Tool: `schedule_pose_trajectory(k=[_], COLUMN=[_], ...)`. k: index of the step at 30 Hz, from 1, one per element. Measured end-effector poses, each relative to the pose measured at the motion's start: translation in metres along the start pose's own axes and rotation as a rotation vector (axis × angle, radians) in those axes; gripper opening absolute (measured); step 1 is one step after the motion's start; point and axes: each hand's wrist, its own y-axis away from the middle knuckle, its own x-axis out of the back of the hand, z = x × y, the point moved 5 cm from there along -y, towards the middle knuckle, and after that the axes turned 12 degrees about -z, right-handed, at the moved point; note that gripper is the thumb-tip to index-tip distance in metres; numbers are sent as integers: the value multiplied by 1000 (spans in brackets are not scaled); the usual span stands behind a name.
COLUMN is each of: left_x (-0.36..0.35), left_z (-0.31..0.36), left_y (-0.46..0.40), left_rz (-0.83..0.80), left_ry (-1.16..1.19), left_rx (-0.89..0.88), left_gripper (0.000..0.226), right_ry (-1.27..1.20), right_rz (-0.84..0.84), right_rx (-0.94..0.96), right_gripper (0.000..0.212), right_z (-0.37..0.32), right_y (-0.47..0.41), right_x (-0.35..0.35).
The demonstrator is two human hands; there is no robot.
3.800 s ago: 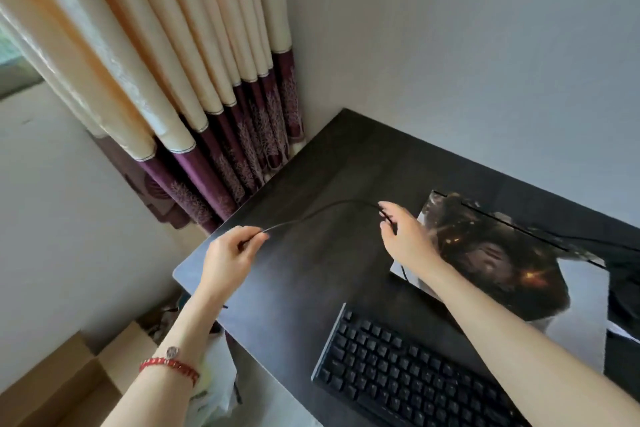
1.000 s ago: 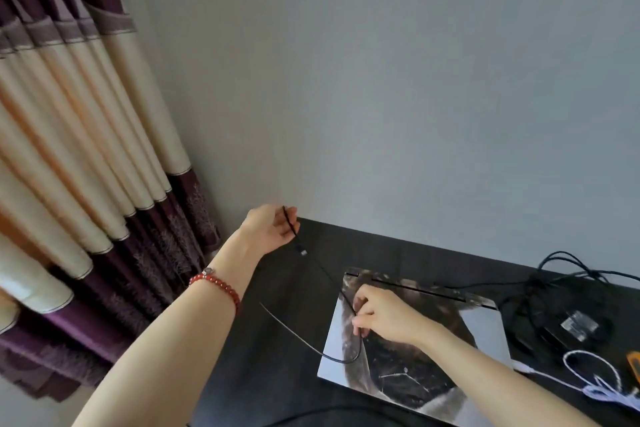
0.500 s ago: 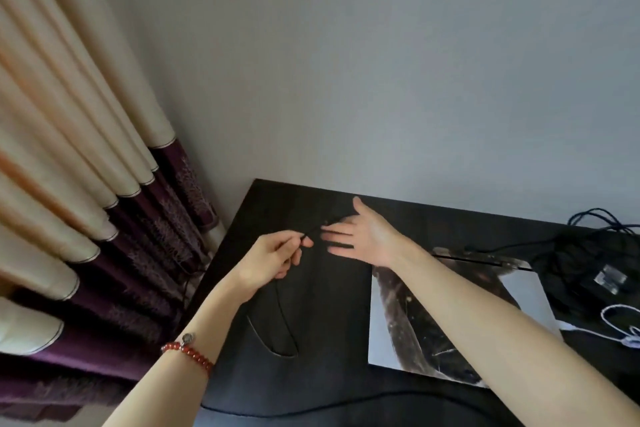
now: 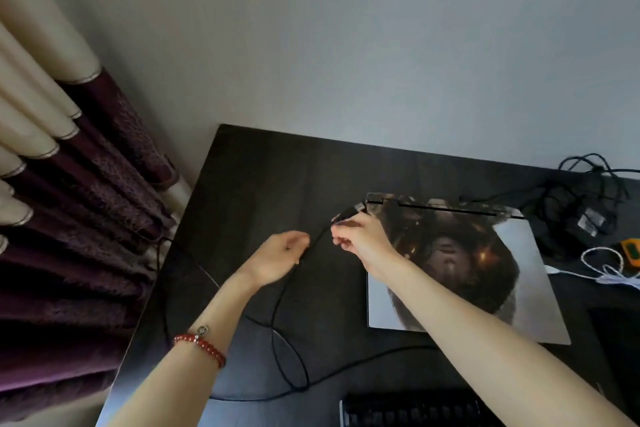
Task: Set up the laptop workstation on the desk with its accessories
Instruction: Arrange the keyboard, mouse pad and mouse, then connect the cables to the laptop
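- Dark wood forms the desk [image 4: 249, 177], which is set into a corner beside a cream and purple curtain [image 4: 79, 184].
- A thin black cable [image 4: 277, 322] is pinched near its plug [image 4: 349, 212] by the right hand [image 4: 360, 243], just beside the back left corner of the closed laptop [image 4: 460, 270].
- The cable is also held lower down in the curled fingers of the left hand [image 4: 277, 258]; a red bead bracelet [image 4: 202, 347] is worn on that wrist.
- Slack cable is looped on the desk between the forearms.
- Part of the laptop lid is hidden by the right forearm.
- A keyboard [image 4: 408, 409] is seen at the near edge.
- A tangle of black cords [image 4: 585, 204], a white cord [image 4: 606, 270] and an orange object [image 4: 632, 250] are placed right of the laptop.
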Motion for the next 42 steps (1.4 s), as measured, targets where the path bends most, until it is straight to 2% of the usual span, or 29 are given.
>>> schedule_pose_trajectory(k=[4, 7, 9, 11, 12, 15, 17, 18, 21, 26, 28, 31, 33, 36, 39, 42], left_x=[-32, -37, -42, -46, -46, -36, -29, -28, -31, -28, -26, -23, -20, -21, -39, -66], left_z=[15, 15, 16, 21, 20, 5, -18, -31, -57, -42, -30, -21, -20, -26, -38, -43], left_y=[-7, -10, -12, -13, -16, -34, -47, -53, -62, -84, -95, -107, -110, -103, -94, -92], left_rz=[-180, -149, -197, -218, -176, 131, 296, 328, 324, 347, 339, 354, 352, 246, 142, 63], left_ry=[463, 564, 599, 512, 468, 485, 492, 437, 244, -66, -192, -287, -216, -138, -361, -397], left_rx=[-17, 18, 24, 13, 14, 80, 181, 249, 398, 485, 493, 429, 277, 48, -81, -130], left_gripper=[32, 43, 45, 42, 40, 27, 24, 24, 30, 60, 60, 36, 26, 34, 41, 32], right_ry=[59, 39, 8, -7, -20, -81, -13, 45, 248, 625, 814, 959, 1000, 1103, 1157, 1168], right_rz=[-24, 9, 31, -3, -30, -77, 5, 60, 163, 236, 262, 278, 310, 365, 410, 446], right_rx=[10, 20, 34, 48, 43, 28, 16, 9, -7, -72, -34, -37, -42, 3, 64, 101], right_gripper=[22, 32, 37, 34, 31, 26, 26, 25, 24, 23, 24, 23, 22, 23, 25, 27], right_z=[8, 9, 8, 7, 7, 10, 14, 18, 34, 58, 61, 66, 68, 73, 78, 82], right_y=[-3, -8, -12, -14, -16, -21, -23, -24, -24, -16, -11, -5, -3, -2, -3, -3], right_x=[6, 17, 24, 26, 26, 25, 29, 33, 47, 67, 71, 80, 85, 88, 85, 82])
